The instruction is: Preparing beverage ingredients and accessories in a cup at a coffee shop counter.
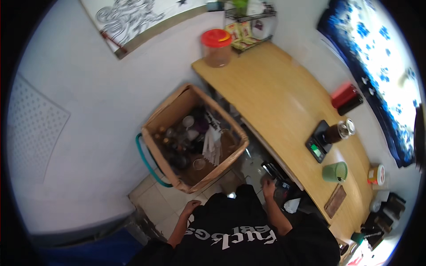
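My left hand [192,206] hangs low beside my black shirt, its fingers curled. I see nothing in it, though the palm side is hidden. Farther right, my right hand [269,188] is near the table's front edge, just below a dark object with shiny parts [271,169]. Whether it touches that object cannot be told. Before me stands an open cardboard box [229,162], tilted in view. Inside lie a white, folded paper-like item [212,146], a clear round cup or lid [199,164], and several dark and glassy containers, too blurred to name.
A wooden table [266,89] runs along the right. On it are a digital scale [314,149], a glass vessel of dark liquid [334,133], a green cup [333,172], a brown flat object [335,201] and a red-lidded jar [216,53]. A teal handle [148,166] curves beside the box.
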The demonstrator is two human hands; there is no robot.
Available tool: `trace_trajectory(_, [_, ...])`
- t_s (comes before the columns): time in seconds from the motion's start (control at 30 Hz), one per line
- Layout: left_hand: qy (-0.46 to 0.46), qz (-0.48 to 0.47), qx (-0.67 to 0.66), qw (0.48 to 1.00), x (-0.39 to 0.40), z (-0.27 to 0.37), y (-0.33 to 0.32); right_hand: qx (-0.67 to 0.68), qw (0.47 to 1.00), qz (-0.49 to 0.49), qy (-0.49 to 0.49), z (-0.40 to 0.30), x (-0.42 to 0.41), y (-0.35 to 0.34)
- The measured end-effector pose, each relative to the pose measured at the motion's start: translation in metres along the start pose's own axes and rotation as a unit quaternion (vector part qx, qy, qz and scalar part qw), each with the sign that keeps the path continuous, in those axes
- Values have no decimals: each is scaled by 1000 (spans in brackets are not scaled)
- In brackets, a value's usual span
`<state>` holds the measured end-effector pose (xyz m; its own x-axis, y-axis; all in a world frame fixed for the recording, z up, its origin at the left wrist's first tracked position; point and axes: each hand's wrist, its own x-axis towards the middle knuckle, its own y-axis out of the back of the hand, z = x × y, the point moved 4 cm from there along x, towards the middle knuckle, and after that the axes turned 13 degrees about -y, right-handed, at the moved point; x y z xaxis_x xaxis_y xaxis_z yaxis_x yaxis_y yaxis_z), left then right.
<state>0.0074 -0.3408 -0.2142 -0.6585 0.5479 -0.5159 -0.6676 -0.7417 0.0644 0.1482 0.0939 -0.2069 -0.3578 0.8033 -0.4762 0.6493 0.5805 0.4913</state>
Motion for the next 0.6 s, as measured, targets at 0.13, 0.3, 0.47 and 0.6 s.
trace_trajectory(0.13, [156,227,-65,959,-70,-83,47,117,987,-69,88,-128,-19,-36])
trace_trajectory(0.3, [100,479,-126,863,-122,-93,99,99,975,-115,164,-221,-26,-74])
trace_trajectory(0.47, [-89,657,-109,741,-95,17,131,41,938,-234,252,-299,-45,-117])
trace_trajectory(0.6, [-238,643,-57,726,-55,143,133,-93,873,-353,324,-331,-42,-178])
